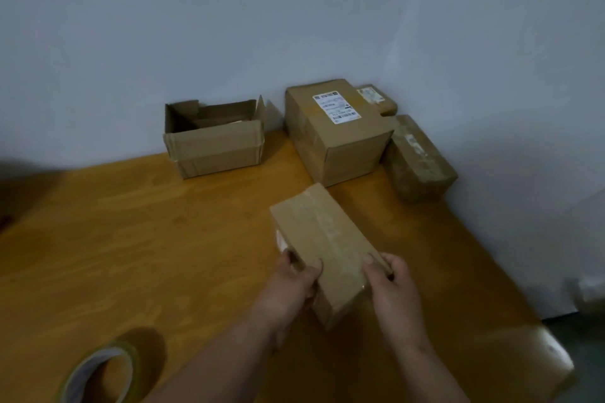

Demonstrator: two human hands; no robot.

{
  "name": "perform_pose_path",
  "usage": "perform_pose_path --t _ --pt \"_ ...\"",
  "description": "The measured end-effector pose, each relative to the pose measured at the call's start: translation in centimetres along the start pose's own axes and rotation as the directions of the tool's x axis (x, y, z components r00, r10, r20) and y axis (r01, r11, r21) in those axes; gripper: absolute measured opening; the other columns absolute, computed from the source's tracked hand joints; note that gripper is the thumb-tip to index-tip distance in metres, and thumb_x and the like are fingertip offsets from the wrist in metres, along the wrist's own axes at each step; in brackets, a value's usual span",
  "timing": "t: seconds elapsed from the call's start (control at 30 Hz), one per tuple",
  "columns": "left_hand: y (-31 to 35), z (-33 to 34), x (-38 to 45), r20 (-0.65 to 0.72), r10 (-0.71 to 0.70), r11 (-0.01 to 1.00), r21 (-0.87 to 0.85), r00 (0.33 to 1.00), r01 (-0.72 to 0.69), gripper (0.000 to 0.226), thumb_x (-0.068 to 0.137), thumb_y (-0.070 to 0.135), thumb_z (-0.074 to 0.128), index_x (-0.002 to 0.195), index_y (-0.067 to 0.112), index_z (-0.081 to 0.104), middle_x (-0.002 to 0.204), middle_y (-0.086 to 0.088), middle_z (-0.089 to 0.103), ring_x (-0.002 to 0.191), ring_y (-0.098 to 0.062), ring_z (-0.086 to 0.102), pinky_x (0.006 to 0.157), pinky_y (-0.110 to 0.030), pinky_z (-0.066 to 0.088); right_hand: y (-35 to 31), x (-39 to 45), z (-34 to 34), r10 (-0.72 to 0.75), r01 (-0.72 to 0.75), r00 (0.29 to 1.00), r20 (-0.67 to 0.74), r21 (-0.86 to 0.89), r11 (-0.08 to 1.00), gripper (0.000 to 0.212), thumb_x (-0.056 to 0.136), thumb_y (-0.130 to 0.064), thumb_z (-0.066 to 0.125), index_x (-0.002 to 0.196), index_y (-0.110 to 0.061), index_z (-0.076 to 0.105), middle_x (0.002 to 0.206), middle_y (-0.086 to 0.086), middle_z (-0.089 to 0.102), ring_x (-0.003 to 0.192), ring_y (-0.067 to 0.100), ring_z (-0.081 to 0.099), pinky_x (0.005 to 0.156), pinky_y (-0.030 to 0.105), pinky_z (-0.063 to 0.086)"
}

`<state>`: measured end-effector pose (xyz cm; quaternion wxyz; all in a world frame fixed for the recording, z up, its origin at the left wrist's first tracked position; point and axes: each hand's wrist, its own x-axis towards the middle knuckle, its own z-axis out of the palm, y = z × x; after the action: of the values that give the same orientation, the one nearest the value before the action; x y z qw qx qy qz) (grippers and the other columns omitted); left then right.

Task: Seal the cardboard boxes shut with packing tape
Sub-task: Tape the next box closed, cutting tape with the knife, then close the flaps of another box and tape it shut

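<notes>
A person's left hand [296, 278] and right hand [391, 285] grip the near end of a taped cardboard box [327, 245] at table [163, 239] centre. A tape roll [101, 370] lies at seven o'clock; an open box [212, 147] at eleven, three closed boxes [340, 131] at one.

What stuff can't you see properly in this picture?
- Head view: the open brown cardboard box hides its contents behind its walls and shadow.
- The white label on the big closed cardboard box is too small to read.
- The clear packing tape roll is cut off by the bottom edge.
</notes>
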<state>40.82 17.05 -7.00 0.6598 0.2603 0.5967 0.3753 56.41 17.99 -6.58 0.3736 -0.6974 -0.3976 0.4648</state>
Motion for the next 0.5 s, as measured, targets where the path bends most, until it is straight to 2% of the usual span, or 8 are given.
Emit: perform_pose_path --t 0.07,0.1,0.17,0.2,0.27,0.33,0.4,0.5 --pt "2.1 3.1 2.2 0.015 0.035 0.997 0.067 0.999 -0.036 0.038 0.094 0.041 0.060 0.126 0.040 0.039 0.112 0.020 0.055 0.108 -0.010 0.056 0.100 -0.037 0.049 -0.6 3.4 -1.7 0.007 -0.006 0.999 -0.046 0.017 1.000 0.020 0.099 -0.034 0.054 0.115 -0.023 0.053 0.105 0.000 0.060 0.088 0.012 0.059 0.061 0.027 0.044" --pt "3.0 4.8 3.5 0.018 0.047 0.992 0.114 0.999 -0.049 0.044 0.093 0.045 0.060 0.131 0.038 0.039 0.122 0.016 0.054 0.114 -0.013 0.054 0.103 -0.038 0.047 -0.7 5.1 -2.6 0.004 -0.002 0.997 -0.077 0.028 1.000 0.021 0.099 -0.035 0.054 0.116 -0.022 0.054 0.106 0.001 0.061 0.088 0.011 0.059 0.061 0.027 0.045" --pt "4.4 7.6 6.2 0.034 0.044 0.979 0.198 0.998 -0.050 0.069 0.091 0.052 0.060 0.150 0.037 0.027 0.145 0.008 0.043 0.128 -0.019 0.048 0.109 -0.040 0.042 -0.8 8.1 -4.1 0.001 0.004 0.992 -0.127 0.041 0.999 0.024 0.098 -0.039 0.053 0.118 -0.025 0.055 0.113 0.003 0.062 0.093 0.015 0.060 0.071 0.032 0.051" --pt "5.1 8.8 7.4 0.051 0.053 0.972 0.224 0.997 -0.063 0.074 0.092 0.050 0.059 0.154 0.038 0.019 0.152 0.007 0.037 0.132 -0.020 0.046 0.110 -0.037 0.039 -0.9 9.5 -4.8 0.000 0.004 0.990 -0.142 0.030 1.000 0.027 0.099 -0.041 0.052 0.121 -0.027 0.055 0.119 0.004 0.061 0.098 0.018 0.060 0.079 0.035 0.052" --pt "6.0 10.8 9.4 0.079 0.059 0.962 0.262 0.995 -0.078 0.075 0.097 0.043 0.055 0.156 0.035 0.010 0.157 0.006 0.030 0.139 -0.020 0.039 0.111 -0.033 0.035 -1.1 11.8 -5.9 -0.009 0.000 0.984 -0.178 -0.052 0.999 0.037 0.100 -0.041 0.049 0.134 -0.027 0.050 0.135 0.008 0.052 0.113 0.024 0.054 0.091 0.035 0.045" --pt "6.5 12.4 11.0 0.061 0.036 0.948 0.315 0.998 -0.053 0.071 0.099 0.041 0.051 0.156 0.033 0.008 0.160 0.004 0.024 0.143 -0.022 0.032 0.113 -0.035 0.031 -1.3 13.7 -6.6 0.008 -0.035 0.971 -0.238 -0.109 0.993 0.052 0.099 -0.039 0.051 0.147 -0.026 0.038 0.150 0.011 0.034 0.130 0.030 0.041 0.097 0.036 0.036" --pt "6.4 13.6 12.2 0.074 0.005 0.950 0.312 0.997 -0.028 0.066 0.102 0.038 0.047 0.156 0.031 0.009 0.158 0.005 0.030 0.142 -0.022 0.035 0.116 -0.034 0.031 -1.3 14.9 -6.7 0.073 -0.094 0.959 -0.275 -0.063 0.994 0.061 0.097 -0.041 0.054 0.151 -0.029 0.029 0.154 0.013 0.026 0.132 0.034 0.039 0.098 0.039 0.038" --pt "6.3 15.0 13.8 0.089 -0.017 0.954 0.300 0.996 -0.010 0.066 0.101 0.040 0.048 0.156 0.035 0.011 0.155 0.004 0.038 0.134 -0.021 0.045 0.113 -0.041 0.038 -1.5 16.4 -6.5 0.189 -0.155 0.946 -0.265 0.145 0.977 0.063 0.098 -0.044 0.053 0.151 -0.029 0.024 0.150 0.012 0.036 0.123 0.036 0.049 0.088 0.042 0.049"
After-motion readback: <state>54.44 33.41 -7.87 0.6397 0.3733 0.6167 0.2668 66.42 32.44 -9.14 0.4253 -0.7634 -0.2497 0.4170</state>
